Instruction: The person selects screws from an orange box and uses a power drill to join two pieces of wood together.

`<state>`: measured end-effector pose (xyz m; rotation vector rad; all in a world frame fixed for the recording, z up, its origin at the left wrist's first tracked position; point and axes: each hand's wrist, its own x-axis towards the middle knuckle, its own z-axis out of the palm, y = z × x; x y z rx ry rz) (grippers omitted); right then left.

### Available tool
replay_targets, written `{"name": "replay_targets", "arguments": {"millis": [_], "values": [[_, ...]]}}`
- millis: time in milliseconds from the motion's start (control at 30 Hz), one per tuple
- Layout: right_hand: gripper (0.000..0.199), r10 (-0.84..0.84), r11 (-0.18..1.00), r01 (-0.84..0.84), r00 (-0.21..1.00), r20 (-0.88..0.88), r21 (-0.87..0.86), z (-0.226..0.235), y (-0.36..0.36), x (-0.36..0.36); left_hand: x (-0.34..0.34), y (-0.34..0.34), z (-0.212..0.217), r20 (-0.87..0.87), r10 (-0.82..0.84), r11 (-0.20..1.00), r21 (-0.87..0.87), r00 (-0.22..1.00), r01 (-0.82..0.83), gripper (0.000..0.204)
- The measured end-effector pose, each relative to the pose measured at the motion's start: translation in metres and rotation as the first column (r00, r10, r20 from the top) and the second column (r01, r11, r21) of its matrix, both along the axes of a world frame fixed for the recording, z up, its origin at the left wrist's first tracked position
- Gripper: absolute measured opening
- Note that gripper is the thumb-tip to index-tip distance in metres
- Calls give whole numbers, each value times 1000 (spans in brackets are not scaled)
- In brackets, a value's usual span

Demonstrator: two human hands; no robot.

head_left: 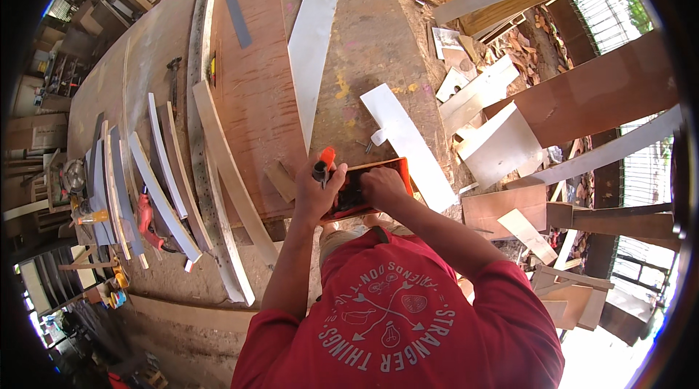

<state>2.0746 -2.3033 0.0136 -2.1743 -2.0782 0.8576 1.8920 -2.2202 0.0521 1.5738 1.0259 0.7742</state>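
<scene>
Left hand [314, 196] closes around a screwdriver [322, 165] with orange-and-black handle, held upright, handle end above the knuckles; the same hand rests against the left edge of a shallow orange tray [378, 171]. Right hand [381, 187] is inside the tray, fingers curled down into its dark interior; whether it pinches anything cannot be told, the fingertips being hidden. The tray sits at the near edge of the plywood workbench [255, 90], directly in front of the person's chest. Judged step: picking a small part, probably a fastener, out of the tray while the driver is kept ready. The next move calls for a fine pinch and for carrying the piece clear without tipping the tray. Just beyond the tray, a few loose screws [364, 145] lie on the bench beside a flat white offcut [408, 141]. To the left, a row of curved thin strips [164, 192] lies side by side. Farther off, a long white strip [317, 32] runs up the bench. Scrap boards [502, 141] litter the floor to the right.
</scene>
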Motion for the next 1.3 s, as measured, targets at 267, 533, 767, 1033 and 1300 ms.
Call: {"name": "replay_targets", "arguments": {"millis": [267, 533, 767, 1033, 1300], "values": [[18, -81, 968, 122, 979, -185, 221, -13, -11, -3, -9, -4, 6, 51, 88, 992, -100, 995, -82, 27], [16, -35, 990, 65, 975, -220, 127, -18, -2, -4, -9, -3, 6, 14, 76, 994, -77, 997, -75, 25], [16, 17, 985, 21, 976, -218, 170, 22, -1, 1, -10, -3, 4, -21, 102, 987, -124, 995, -104, 26], [16, -183, 941, 308, 811, -555, 140, 57, -24, 51, -8, -2, 6, -22, 102, 984, -143, 995, -104, 27], [15, -306, 913, 405, 751, -585, 43, 54, -25, 51, 3, -4, 14, -28, 14, 993, -116, 1000, -17, 24]]}}
